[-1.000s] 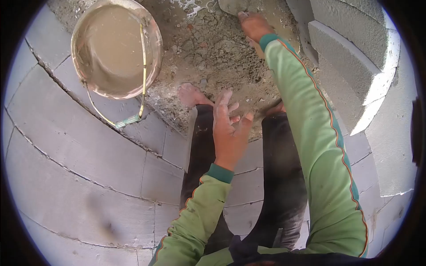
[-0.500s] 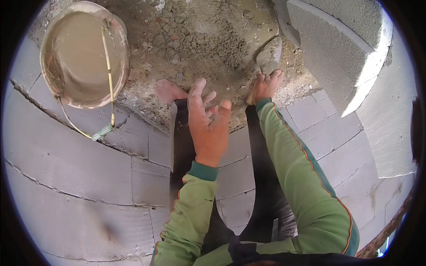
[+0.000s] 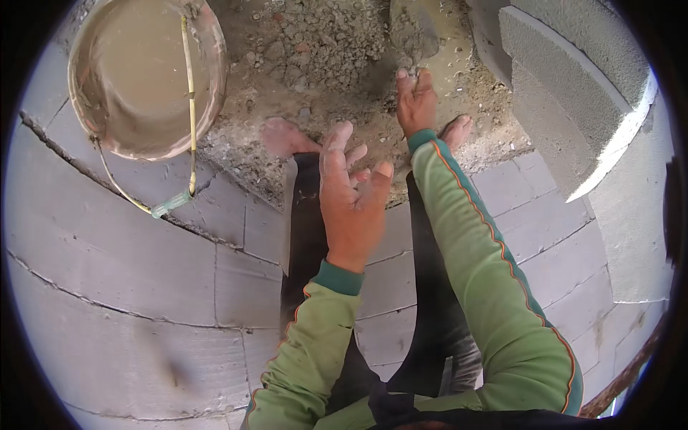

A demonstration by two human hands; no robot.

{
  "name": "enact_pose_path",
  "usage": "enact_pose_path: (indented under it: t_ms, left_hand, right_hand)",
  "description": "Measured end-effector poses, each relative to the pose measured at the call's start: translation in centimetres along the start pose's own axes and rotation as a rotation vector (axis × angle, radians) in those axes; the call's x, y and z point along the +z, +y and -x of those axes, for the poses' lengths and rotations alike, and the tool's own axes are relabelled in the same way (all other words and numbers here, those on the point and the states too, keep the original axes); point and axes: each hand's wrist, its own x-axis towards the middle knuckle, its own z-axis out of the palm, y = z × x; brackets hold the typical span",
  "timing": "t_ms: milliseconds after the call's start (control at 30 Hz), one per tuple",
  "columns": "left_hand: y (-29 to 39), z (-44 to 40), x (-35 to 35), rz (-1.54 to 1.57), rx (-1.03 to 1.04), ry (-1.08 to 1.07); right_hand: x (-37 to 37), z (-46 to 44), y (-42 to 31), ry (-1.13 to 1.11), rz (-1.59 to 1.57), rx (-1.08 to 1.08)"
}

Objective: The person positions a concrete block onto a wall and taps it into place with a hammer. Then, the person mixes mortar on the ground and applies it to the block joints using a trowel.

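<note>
My right hand is closed around the handle of a trowel, reaching forward over the dirt. The trowel's blade is coated in grey-brown wet material and rests at the edge of a crumbly mortar pile. The handle is mostly hidden by my fingers. My left hand hangs in the air between my legs, dusty, fingers loosely bent and apart, holding nothing.
A round bucket with muddy water stands at upper left, its yellow wire handle hanging over the near side. Grey blocks form the surface below. Large grey slabs lean at right. My bare feet stand on the dirt.
My right hand has pushed the trowel forward and slightly left, toward the mortar pile. The view has shifted a little; my left hand keeps its pose.
</note>
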Motion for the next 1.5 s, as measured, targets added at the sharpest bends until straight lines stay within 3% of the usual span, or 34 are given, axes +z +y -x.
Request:
enact_pose_path:
  t_ms: [33, 133, 167, 267, 300, 367, 433, 533, 700, 800, 900, 1033, 1133, 1200, 1333, 1500]
  left_hand:
    - [-0.2, 0.2, -0.1, -0.019, -0.011, 0.004]
    - [-0.6, 0.1, -0.2, -0.051, -0.023, 0.003]
    - [-0.5, 0.1, -0.2, -0.058, -0.028, 0.001]
    - [0.5, 0.1, -0.3, -0.092, -0.034, -0.032]
    - [0.6, 0.1, -0.3, -0.094, -0.026, -0.028]
    - [1.0, 0.1, -0.2, -0.099, -0.011, -0.043]
    - [1.1, 0.1, 0.2, -0.127, 0.022, -0.074]
    - [0.2, 0.1, 0.5, -0.215, 0.086, -0.091]
    - [-1.0, 0.6, 0.8, -0.372, 0.151, -0.095]
    - [-0.8, 0.8, 1.0, -0.388, 0.143, -0.092]
    - [-0.3, 0.9, 1.7, -0.382, 0.142, -0.120]
    - [-0.1, 0.8, 1.7, -0.403, 0.174, -0.148]
    - [-0.3, 0.8, 1.8, -0.449, 0.211, -0.111]
    - [-0.5, 1.1, 2.0, -0.454, 0.229, -0.079]
    - [0.1, 1.1, 2.4, -0.450, 0.239, -0.093]
    - [-0.7, 1.3, 1.7, -0.444, 0.276, -0.078]
  right_hand:
    - [-0.7, -3.6, -2.3, 0.060, -0.139, -0.004]
    - [0.3, -17.4, 0.4, 0.018, 0.252, -0.272]
    - [0.5, -19.6, -0.7, 0.012, 0.607, -0.507]
    - [-0.5, -15.8, -0.9, -0.222, 0.558, -0.514]
    - [-1.2, -14.5, -4.4, -0.231, 0.376, -0.472]
    - [-2.3, -10.2, -2.5, -0.433, 0.502, -0.394]
    - [-4.3, -5.1, -2.2, -0.438, 0.632, -0.423]
    - [-4.7, -3.8, -1.4, -0.275, 0.491, -0.393]
    - [-1.3, -14.4, -11.2, -0.135, 0.551, -0.517]
    - [0.6, -16.7, -10.3, -0.227, 0.563, -0.658]
    - [-0.9, -12.6, -7.3, -0.423, 0.640, -0.702]
    - [-4.5, -6.0, -1.2, -0.485, 0.567, -0.673]
    - [-6.8, -0.9, -1.7, -0.397, 0.531, -0.440]
    - [-5.5, 2.7, -2.9, -0.366, 0.431, -0.264]
    - [2.7, 8.8, -7.7, -0.641, 0.482, -0.133]
    - [4.0, 3.2, -5.6, -0.471, 0.375, -0.150]
